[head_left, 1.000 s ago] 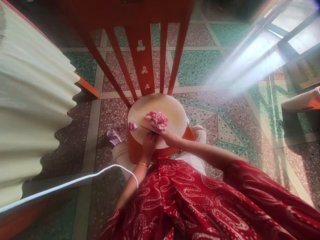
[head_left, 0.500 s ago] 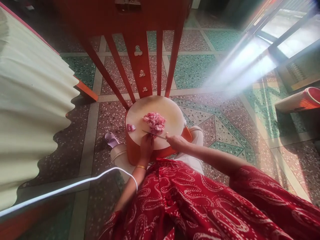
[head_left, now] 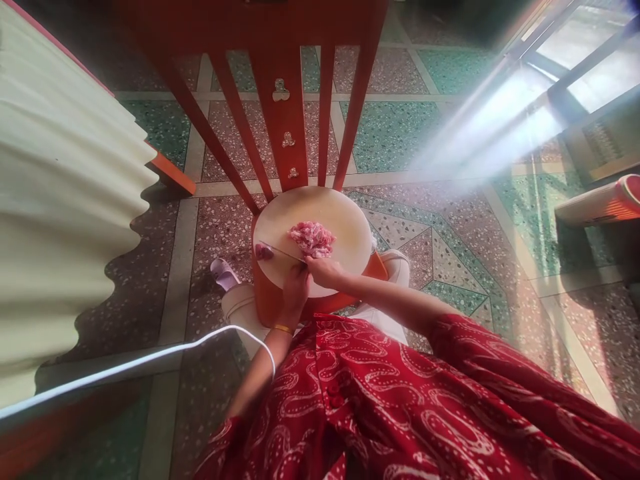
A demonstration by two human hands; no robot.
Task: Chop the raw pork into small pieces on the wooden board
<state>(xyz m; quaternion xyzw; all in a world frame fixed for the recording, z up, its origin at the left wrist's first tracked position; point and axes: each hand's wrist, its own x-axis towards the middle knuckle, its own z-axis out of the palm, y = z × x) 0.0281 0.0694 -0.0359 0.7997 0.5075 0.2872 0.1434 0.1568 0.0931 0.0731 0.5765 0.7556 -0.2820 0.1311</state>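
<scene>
A round pale cutting board [head_left: 350, 220] lies on the seat of a red-brown wooden chair. Chopped pink meat [head_left: 314, 238] is heaped at its middle, and a smaller piece of meat [head_left: 263, 251] sits near the left rim. My right hand [head_left: 324, 272] is closed around the handle of a knife [head_left: 285, 253], whose thin blade points left towards the small piece. Just below the blade, my left hand [head_left: 296, 285] is closed at the board's near edge, touching or almost touching my right hand. Whatever its fingers hold is hidden.
The chair's slatted back [head_left: 277, 120] rises behind the board. A white cable [head_left: 150, 360] crosses at lower left, near my left forearm. Cream pleated cloth [head_left: 65, 220] hangs at left. A lilac slipper [head_left: 224, 273] shows beside the chair on the terrazzo floor.
My right hand has moved left with the knife, so the blade now reaches towards the small piece instead of lying by the heap. My left hand stays nearly in place.
</scene>
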